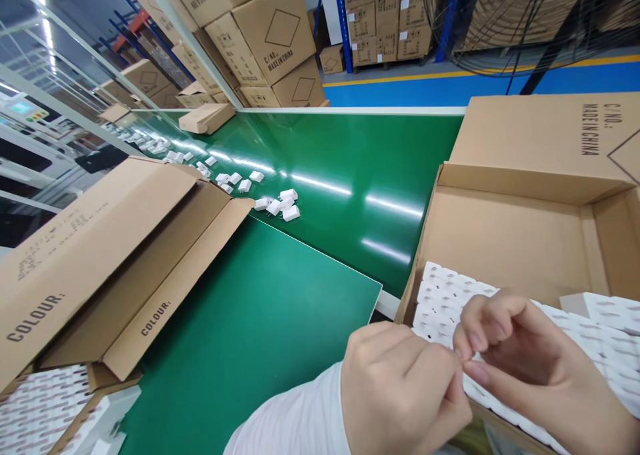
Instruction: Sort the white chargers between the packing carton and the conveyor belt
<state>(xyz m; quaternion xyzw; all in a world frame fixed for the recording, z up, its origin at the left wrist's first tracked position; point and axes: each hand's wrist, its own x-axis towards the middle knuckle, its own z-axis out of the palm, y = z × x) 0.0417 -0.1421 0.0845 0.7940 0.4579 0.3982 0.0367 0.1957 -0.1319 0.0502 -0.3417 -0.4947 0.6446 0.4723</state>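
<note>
My left hand is curled closed, its back toward me. My right hand has thumb and forefinger pinched together, touching the left fingers. Whatever lies between the fingertips is hidden or too small to make out. Both hands are above the near edge of an open cardboard carton on the right. White rectangular pieces stand in close rows inside it, and a few more white blocks rest on top of those rows at the right.
Small white plug adapters lie scattered along a green conveyor belt. A green work board sits in front. To the left, another open carton stands near packed white pieces. Stacked boxes rise behind the belt.
</note>
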